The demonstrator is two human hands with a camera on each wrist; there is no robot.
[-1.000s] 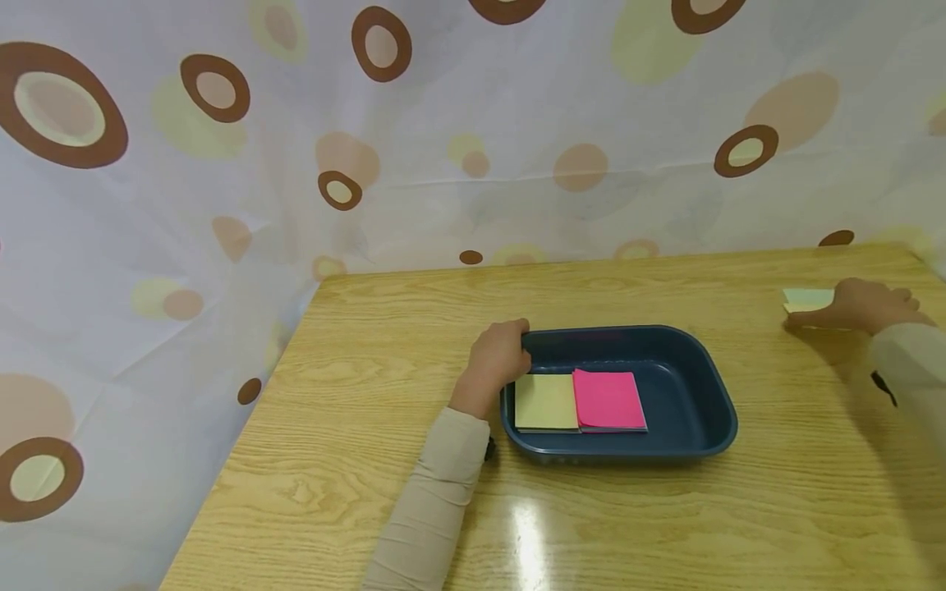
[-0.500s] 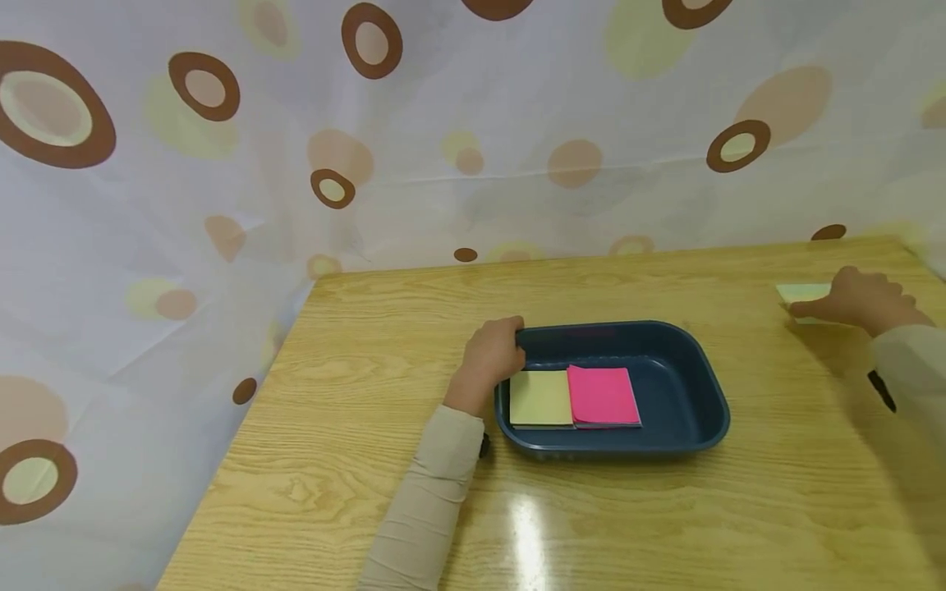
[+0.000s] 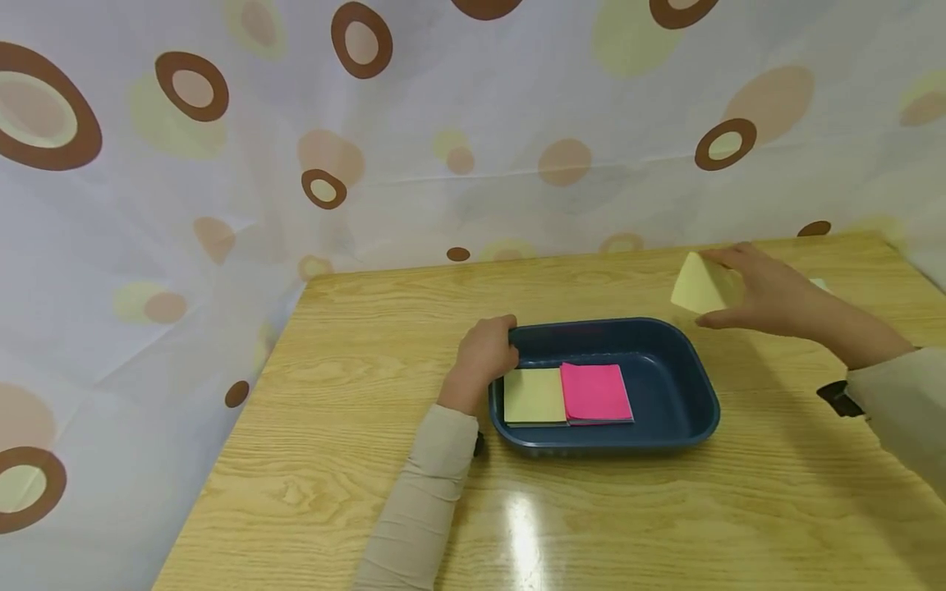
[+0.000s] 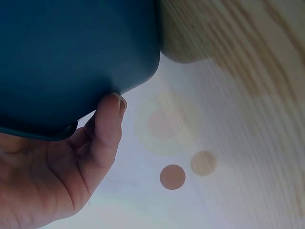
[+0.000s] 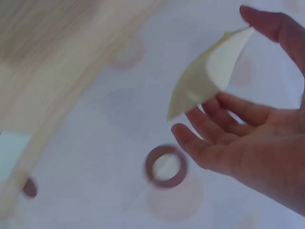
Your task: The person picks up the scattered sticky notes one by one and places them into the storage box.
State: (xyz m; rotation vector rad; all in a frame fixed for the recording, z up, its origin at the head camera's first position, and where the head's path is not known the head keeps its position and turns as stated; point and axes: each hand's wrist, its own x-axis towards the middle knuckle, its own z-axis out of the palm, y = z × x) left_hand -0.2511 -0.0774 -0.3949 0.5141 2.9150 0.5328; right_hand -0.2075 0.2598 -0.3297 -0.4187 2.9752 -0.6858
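Note:
My left hand point(image 3: 484, 361) grips the left rim of a dark blue plastic bin point(image 3: 676, 386); in the left wrist view its fingers point(image 4: 107, 129) curl against the bin's outer side. Inside the bin, a pale yellow sticky note pad point(image 3: 534, 396) and a bright pink sticky note pad point(image 3: 597, 392) lie side by side toward the left. Raised to the right of the bin, my right hand point(image 3: 772, 291) pinches a pale yellow sticky note pad point(image 3: 698, 287) between thumb and fingers. The right wrist view shows this pad point(image 5: 202, 78) bowed between them.
A pale green sticky note pad point(image 3: 820, 284) lies at the back right of the wooden table point(image 3: 347, 410), mostly hidden behind my right hand. A white sheet point(image 3: 414, 213) with brown and yellow circles hangs along the table's back and left edges.
My right hand has lifted the yellow sticky note pad from the back right and carried it left toward the bin, leaving the pale green one there. My left hand keeps its grip on the rim.

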